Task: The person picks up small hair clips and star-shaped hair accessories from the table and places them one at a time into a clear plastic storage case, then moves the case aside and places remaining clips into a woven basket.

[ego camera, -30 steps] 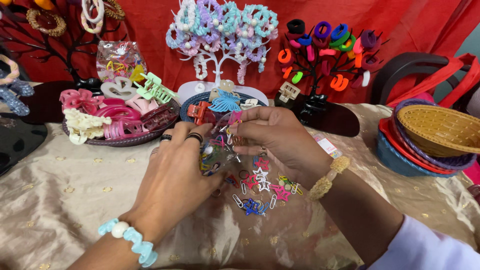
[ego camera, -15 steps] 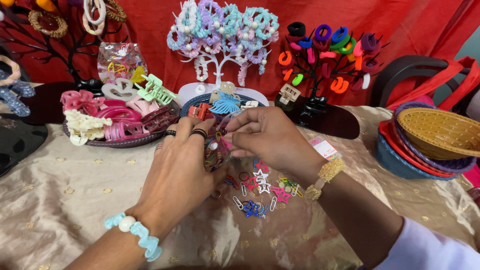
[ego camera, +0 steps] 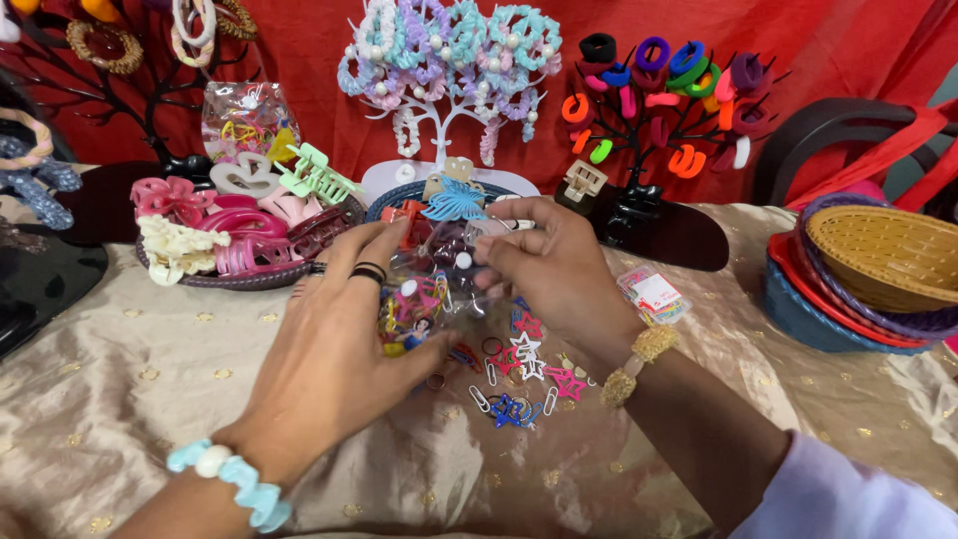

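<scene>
Clear plastic pouch [ego camera: 424,299] of small coloured hair clips sits just above the cloth, near the middle of the tabletop [ego camera: 130,379], held between both hands. Left hand [ego camera: 334,349]: fingers curled around the pouch's near and left side, thumb underneath, two dark rings on the fingers; grip closed on the pouch. Right hand [ego camera: 554,274]: fingertips pinched together at the pouch's upper right edge, apparently on its mouth or flap; exact contact point is hidden by the fingers.

Loose clips [ego camera: 519,374], star-shaped and plain snap types in red, blue, white and pink, lie scattered on the cloth just below the right hand, touching one another in places. A small clear box [ego camera: 654,294] lies to the right of that wrist.

Toward the far edge: tray of claw clips [ego camera: 239,235] at left, blue butterfly clip [ego camera: 451,205] in a round dish behind the pouch, white tree stand [ego camera: 439,60] with pastel scrunchies, black tree stand [ego camera: 664,95] with bright hair ties. Stacked baskets [ego camera: 868,269] at the right edge.

Judgement: step in hand is working the pouch's opening. Next move likely needs the left hand to steady the pouch while the right draws the opening apart, without spilling the contents.
</scene>
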